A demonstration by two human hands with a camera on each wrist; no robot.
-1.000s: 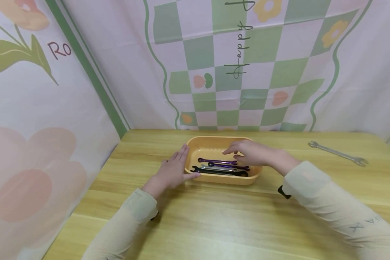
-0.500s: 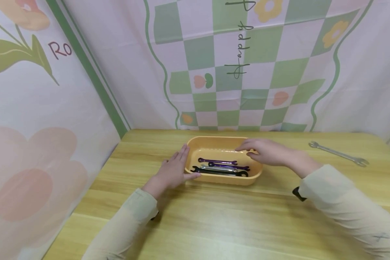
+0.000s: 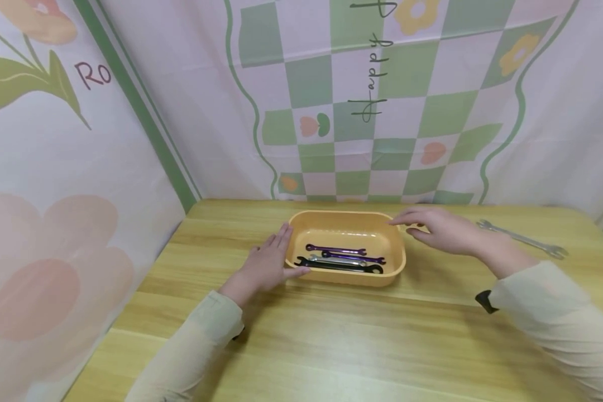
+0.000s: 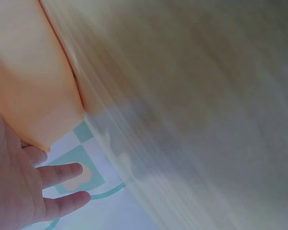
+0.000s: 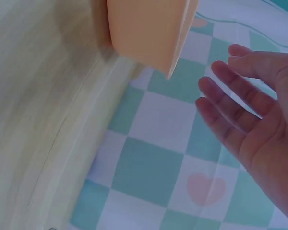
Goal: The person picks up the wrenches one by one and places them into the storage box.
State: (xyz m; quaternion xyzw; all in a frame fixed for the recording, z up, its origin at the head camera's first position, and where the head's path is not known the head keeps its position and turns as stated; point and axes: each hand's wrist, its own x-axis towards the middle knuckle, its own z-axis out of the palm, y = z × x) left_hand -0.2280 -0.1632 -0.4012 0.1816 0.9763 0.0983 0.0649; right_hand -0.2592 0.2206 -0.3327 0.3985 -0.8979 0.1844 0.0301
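My left hand rests against the left end of a yellow plastic bin, thumb at the front rim. Its fingers lie straight along the outside in the left wrist view. Inside the bin are two purple wrenches, a silver wrench and a longer black wrench, lying roughly side by side near the front wall. My right hand is above the table just right of the bin, holding nothing. In the right wrist view its fingers are loosely bent, apart from the bin wall.
A large silver open-end wrench lies on the wooden table at the far right, partly behind the right hand. A curtain with a checked print hangs along the table's back edge, and another printed one on the left.
My right hand has moved rightward from over the bin to beyond its right rim, toward the large silver wrench. The left hand, bin and wrenches stay in place.
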